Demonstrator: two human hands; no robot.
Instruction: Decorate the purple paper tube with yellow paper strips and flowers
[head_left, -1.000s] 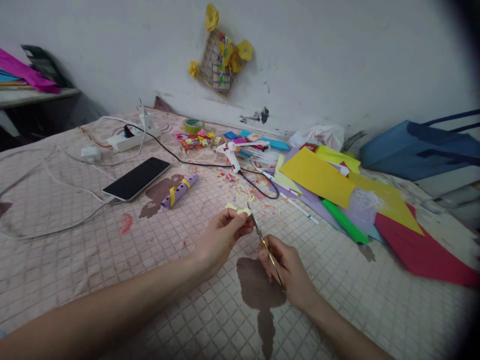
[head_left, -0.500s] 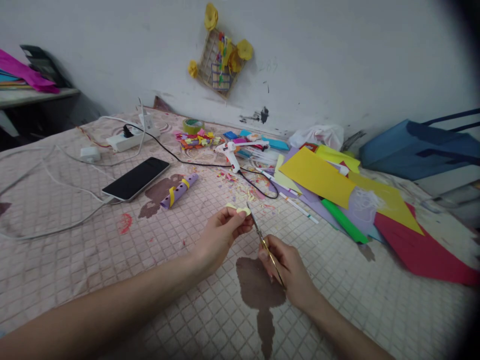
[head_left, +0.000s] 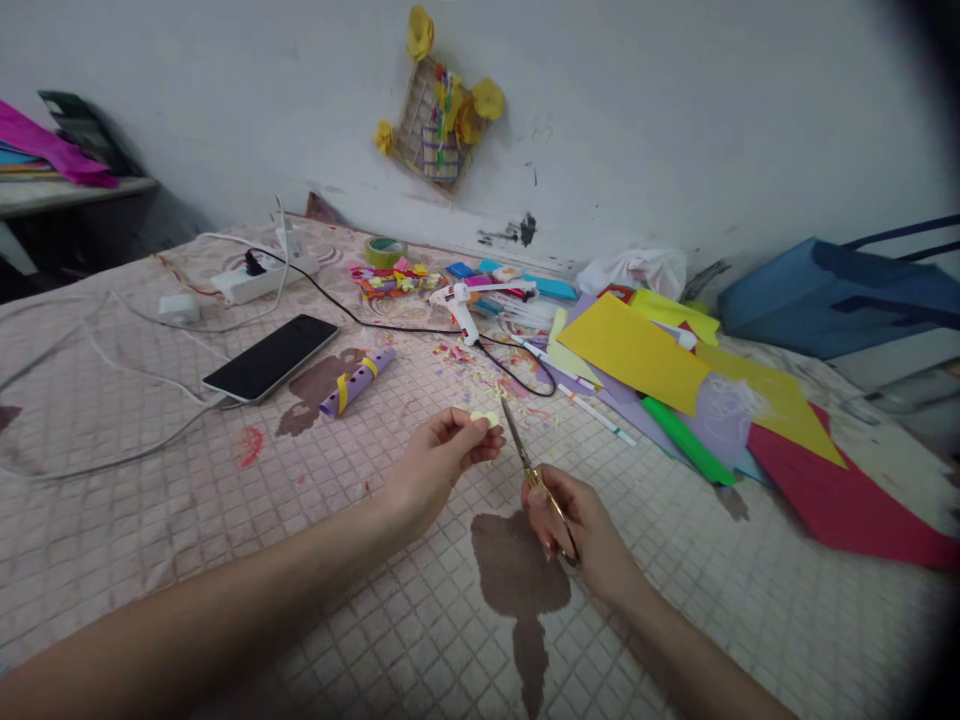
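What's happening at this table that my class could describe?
A person's left hand pinches a small pale-yellow piece, while the right hand holds gold-handled scissors, their blades just beside it. Beyond the hands, scraps lie scattered near a white glue gun. A purple roll and a phone lie to the left, coloured sheets to the right.

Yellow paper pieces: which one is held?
The small, pale-yellow paper piece pinched in the left hand; the larger, yellow paper sheets lie unheld on the right.
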